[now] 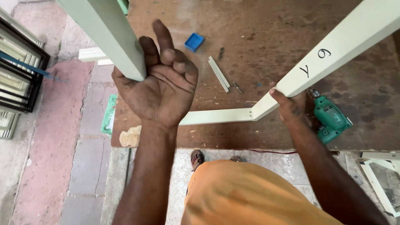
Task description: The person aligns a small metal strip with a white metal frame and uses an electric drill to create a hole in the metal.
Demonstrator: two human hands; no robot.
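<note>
A worn brown workbench [266, 25], its board stained and dusted with debris, fills the upper part of the view. Across it a pale cream frame [216, 116] of smooth rectangular bars is held: one bar lies flat near the bench's front edge, another rises up to the right from a mitred corner, and a third slants in at upper left. The left hand [160, 83] is raised palm-up, wrist bent back, with the end of the upper-left bar resting against the palm; the fingers are loosely spread and half curled, not closed round it. The right hand [289, 104] is wrapped around the right bar just above the corner joint. Just beside that hand a green power drill [331, 118] lies on the bench. Further back are seen a short cream strip [218, 73], a small blue plastic box [194, 42] and loose screws [221, 53].
</note>
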